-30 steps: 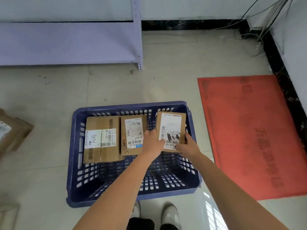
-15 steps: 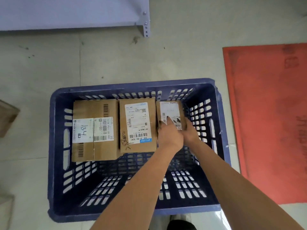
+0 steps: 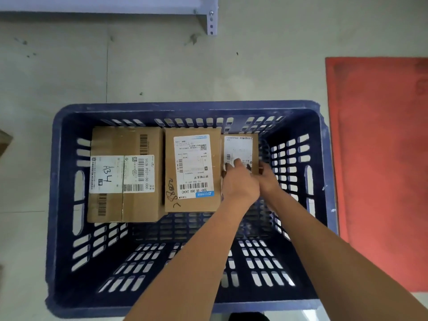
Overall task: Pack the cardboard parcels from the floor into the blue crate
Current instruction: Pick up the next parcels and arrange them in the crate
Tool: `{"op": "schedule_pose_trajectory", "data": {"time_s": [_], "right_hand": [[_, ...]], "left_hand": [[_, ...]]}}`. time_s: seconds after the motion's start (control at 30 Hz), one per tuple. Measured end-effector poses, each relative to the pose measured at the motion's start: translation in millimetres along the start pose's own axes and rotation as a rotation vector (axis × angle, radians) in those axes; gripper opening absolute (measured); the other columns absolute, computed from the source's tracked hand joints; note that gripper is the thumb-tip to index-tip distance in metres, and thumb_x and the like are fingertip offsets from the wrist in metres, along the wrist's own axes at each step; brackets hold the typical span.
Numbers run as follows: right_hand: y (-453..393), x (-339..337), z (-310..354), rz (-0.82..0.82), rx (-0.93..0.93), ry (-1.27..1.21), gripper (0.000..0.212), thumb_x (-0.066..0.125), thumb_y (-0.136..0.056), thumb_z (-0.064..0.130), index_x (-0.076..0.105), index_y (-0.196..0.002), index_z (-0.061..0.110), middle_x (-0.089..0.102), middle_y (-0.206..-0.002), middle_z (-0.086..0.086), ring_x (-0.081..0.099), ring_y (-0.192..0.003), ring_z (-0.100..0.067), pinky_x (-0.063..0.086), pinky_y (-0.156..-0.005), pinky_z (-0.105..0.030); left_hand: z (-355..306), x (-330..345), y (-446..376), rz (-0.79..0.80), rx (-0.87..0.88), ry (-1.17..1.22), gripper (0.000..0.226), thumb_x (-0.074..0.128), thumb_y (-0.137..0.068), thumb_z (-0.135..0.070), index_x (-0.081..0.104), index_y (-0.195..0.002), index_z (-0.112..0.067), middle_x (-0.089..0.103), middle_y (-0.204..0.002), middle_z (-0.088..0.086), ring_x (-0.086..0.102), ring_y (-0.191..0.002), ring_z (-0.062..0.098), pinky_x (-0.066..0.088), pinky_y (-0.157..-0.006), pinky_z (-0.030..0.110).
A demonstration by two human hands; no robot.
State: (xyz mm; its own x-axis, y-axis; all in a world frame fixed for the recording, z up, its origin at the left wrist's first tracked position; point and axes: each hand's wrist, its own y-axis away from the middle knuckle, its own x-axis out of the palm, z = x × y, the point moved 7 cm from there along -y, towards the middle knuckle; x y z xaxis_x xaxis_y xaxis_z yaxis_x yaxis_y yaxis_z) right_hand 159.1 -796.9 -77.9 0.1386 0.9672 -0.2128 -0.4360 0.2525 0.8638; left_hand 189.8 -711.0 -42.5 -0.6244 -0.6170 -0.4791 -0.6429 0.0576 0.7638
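The blue crate [image 3: 185,107] stands on the floor below me. Along its far wall lie three cardboard parcels: a large one [image 3: 125,174] at the left, a middle one [image 3: 192,172] with a white label, and a small one [image 3: 239,149] at the right. Both of my hands reach down into the crate onto the small parcel. My left hand [image 3: 238,181] grips its near left edge, and my right hand [image 3: 267,179] holds its near right corner. The near part of that parcel is hidden under my hands.
A red mat [image 3: 379,158] lies on the floor right of the crate. A grey shelf leg [image 3: 210,22] stands beyond it. The edge of another cardboard box [image 3: 4,141] shows at the far left. The crate's near half holds nothing.
The small parcel went from above the crate rim down to the crate bottom beside the middle parcel. My head has come lower and closer over the crate.
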Motion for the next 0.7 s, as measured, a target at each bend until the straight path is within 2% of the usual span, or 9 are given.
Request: {"op": "schedule_pose_trajectory", "data": {"time_s": [0.17,0.27,0.37,0.47,0.53,0.57,0.63,0.67,0.7], "right_hand": [[33,-8,14,-0.039,0.002,0.046,0.065,0.059,-0.087,0.006,0.029,-0.144,0.011,0.051,-0.131,-0.009,0.055,-0.109,-0.024,0.049,-0.085,-0.035],[68,-10,21,-0.003,0.055,0.004,0.065,0.056,-0.089,0.010,0.027,-0.147,0.018,0.045,-0.139,-0.007,0.051,-0.116,-0.025,0.047,-0.096,-0.043],[106,-14,33,-0.005,0.077,-0.012,0.063,0.055,-0.091,0.012,0.029,-0.145,0.028,0.045,-0.138,-0.004,0.046,-0.116,-0.022,0.043,-0.102,-0.048],[153,-9,53,0.014,0.063,-0.033,0.063,0.052,-0.091,0.007,0.030,-0.145,0.030,0.049,-0.131,-0.004,0.045,-0.119,-0.024,0.039,-0.106,-0.051],[185,0,66,0.029,0.042,-0.023,0.064,0.052,-0.091,0.004,0.029,-0.146,0.029,0.049,-0.132,-0.004,0.046,-0.117,-0.023,0.038,-0.107,-0.051],[199,6,72,0.032,0.027,-0.008,0.066,0.052,-0.091,0.003,0.029,-0.147,0.029,0.049,-0.135,-0.004,0.046,-0.118,-0.024,0.038,-0.106,-0.050],[228,17,79,0.034,-0.001,0.007,0.068,0.054,-0.089,0.003,0.030,-0.145,0.031,0.050,-0.134,-0.006,0.048,-0.117,-0.025,0.041,-0.102,-0.048],[241,23,79,0.037,-0.009,0.006,0.068,0.054,-0.089,0.002,0.031,-0.145,0.032,0.051,-0.128,-0.006,0.049,-0.117,-0.027,0.041,-0.101,-0.048],[256,30,79,0.049,-0.012,-0.002,0.068,0.054,-0.089,0.001,0.031,-0.145,0.032,0.051,-0.122,-0.005,0.049,-0.117,-0.028,0.041,-0.101,-0.049]], "left_hand": [[-7,-25,22,-0.030,0.011,0.122,0.057,0.048,-0.091,-0.007,0.028,-0.145,-0.008,0.041,-0.143,0.016,0.046,-0.128,0.030,0.041,-0.102,0.033],[-11,-48,47,-0.011,0.030,0.174,0.062,0.052,-0.091,-0.006,0.026,-0.147,-0.010,0.041,-0.144,0.014,0.045,-0.130,0.028,0.040,-0.102,0.029],[-16,-76,71,-0.015,0.061,0.198,0.062,0.050,-0.092,-0.006,0.026,-0.148,-0.013,0.045,-0.143,0.010,0.050,-0.126,0.024,0.042,-0.093,0.023],[-16,-110,104,-0.025,0.087,0.249,0.062,0.052,-0.091,-0.009,0.027,-0.147,-0.017,0.043,-0.147,0.009,0.045,-0.132,0.025,0.040,-0.107,0.033],[-12,-131,129,-0.037,0.090,0.300,0.064,0.055,-0.090,-0.009,0.029,-0.147,-0.020,0.040,-0.149,0.007,0.042,-0.135,0.024,0.040,-0.108,0.035],[-8,-142,141,-0.044,0.091,0.322,0.065,0.057,-0.089,-0.010,0.029,-0.147,-0.021,0.037,-0.150,0.005,0.043,-0.133,0.024,0.044,-0.103,0.033],[3,-161,162,-0.060,0.092,0.357,0.067,0.056,-0.088,-0.006,0.029,-0.147,-0.023,0.035,-0.152,0.002,0.052,-0.125,0.025,0.052,-0.076,0.023],[9,-169,173,-0.069,0.097,0.361,0.067,0.055,-0.088,-0.004,0.029,-0.147,-0.023,0.036,-0.151,0.002,0.053,-0.124,0.024,0.050,-0.072,0.020],[15,-179,185,-0.081,0.102,0.364,0.066,0.055,-0.088,-0.004,0.030,-0.146,-0.022,0.038,-0.150,0.002,0.051,-0.126,0.023,0.050,-0.079,0.022]]}}
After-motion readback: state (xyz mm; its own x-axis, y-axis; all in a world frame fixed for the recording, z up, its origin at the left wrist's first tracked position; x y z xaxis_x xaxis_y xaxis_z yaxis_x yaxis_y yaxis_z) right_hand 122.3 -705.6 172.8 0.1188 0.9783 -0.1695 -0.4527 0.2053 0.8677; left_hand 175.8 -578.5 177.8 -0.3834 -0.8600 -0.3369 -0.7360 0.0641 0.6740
